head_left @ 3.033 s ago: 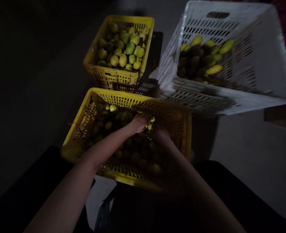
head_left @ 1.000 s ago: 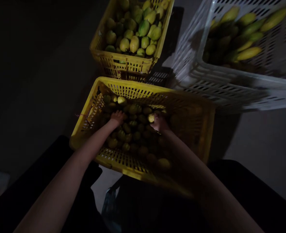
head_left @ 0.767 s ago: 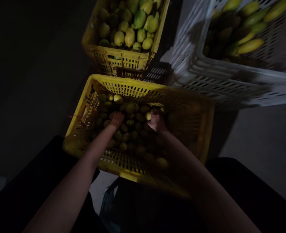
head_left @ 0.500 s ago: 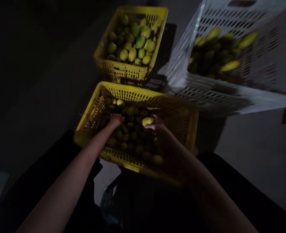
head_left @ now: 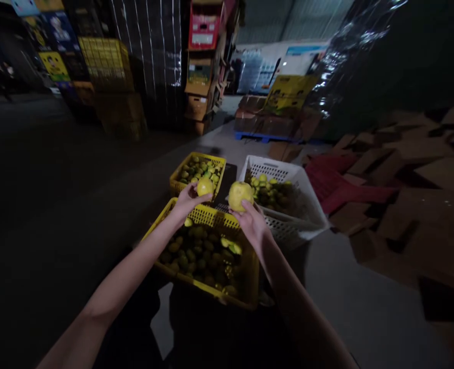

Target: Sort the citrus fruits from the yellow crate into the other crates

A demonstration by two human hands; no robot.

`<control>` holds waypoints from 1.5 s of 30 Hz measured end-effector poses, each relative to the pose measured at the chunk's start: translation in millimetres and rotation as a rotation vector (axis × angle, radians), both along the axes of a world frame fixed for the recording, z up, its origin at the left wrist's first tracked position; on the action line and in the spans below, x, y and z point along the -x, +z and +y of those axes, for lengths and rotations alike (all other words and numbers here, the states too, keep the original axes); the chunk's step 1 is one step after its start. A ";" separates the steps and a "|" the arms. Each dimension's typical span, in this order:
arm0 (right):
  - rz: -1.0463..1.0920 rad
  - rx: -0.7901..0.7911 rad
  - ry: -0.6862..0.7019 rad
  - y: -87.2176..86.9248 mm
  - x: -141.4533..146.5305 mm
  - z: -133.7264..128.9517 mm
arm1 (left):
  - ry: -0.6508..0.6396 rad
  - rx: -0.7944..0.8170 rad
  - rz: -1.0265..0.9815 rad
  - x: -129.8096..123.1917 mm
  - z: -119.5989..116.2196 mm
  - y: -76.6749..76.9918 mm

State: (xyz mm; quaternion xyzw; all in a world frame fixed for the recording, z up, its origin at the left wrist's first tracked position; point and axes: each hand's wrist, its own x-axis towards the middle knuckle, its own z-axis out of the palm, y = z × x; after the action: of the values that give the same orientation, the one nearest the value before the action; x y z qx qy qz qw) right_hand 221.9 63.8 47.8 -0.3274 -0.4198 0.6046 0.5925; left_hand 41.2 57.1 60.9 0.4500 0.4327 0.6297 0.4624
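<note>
My left hand holds a round yellow citrus fruit in curled fingers, raised above the back rim of the near yellow crate. Level with it on the right, my right hand grips another yellow citrus fruit, its thumb on the front. This one looks larger and shows a small dimple on top. Below both hands, the near crate contains many green-yellow fruits, mostly in shadow.
Behind stands a second yellow crate of fruit; to the right is a white crate, partly filled. Flattened cardboard lies at far right. Stacked boxes, yellow crates and a blue pallet stand farther back.
Both hands have risen out of the near crate. The left hand now shows a fruit in it. My view has tilted up, bringing the surrounding warehouse into sight.
</note>
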 end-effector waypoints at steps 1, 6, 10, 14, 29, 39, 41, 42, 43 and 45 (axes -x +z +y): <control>-0.020 -0.004 -0.006 3.5 -2.5 -9.4 | -0.016 -0.023 -0.021 -0.8 -12.3 4.4; -0.278 -0.029 -0.054 -13.4 -8.6 -57.4 | -0.062 0.019 -0.051 -3.8 -53.0 -19.0; -0.349 -0.060 -0.107 -31.2 -4.6 -69.6 | -0.090 0.059 0.089 -1.4 -64.7 -46.3; -0.442 -0.135 -0.176 -29.8 0.6 -52.5 | -0.037 -0.083 0.348 -1.9 -70.0 -41.4; -0.896 -0.497 -0.477 -36.7 -18.0 -61.7 | 0.021 -0.433 0.718 -1.5 -78.3 -31.9; -0.705 -0.344 -0.350 -27.1 -11.3 -58.4 | 0.011 -0.214 0.465 -5.6 -70.6 -24.0; -0.508 -0.161 -0.223 -23.6 -9.8 -57.6 | -0.042 -0.058 0.299 -5.4 -66.4 -26.1; -0.387 -0.065 -0.156 -22.6 -9.3 -57.1 | -0.073 0.027 0.203 -5.1 -64.4 -27.5; -0.267 0.024 -0.090 -21.9 -9.1 -56.5 | -0.098 0.112 0.105 -4.6 -62.7 -28.8; -0.083 0.180 0.015 -21.6 -9.4 -55.4 | -0.134 0.267 -0.074 -3.5 -60.4 -30.2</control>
State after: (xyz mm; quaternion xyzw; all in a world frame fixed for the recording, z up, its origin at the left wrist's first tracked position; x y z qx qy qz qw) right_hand 231.3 8.5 26.2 -0.4010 -0.3903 0.6304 0.5380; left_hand 44.7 -3.3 30.7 0.3885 0.4643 0.5505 0.5748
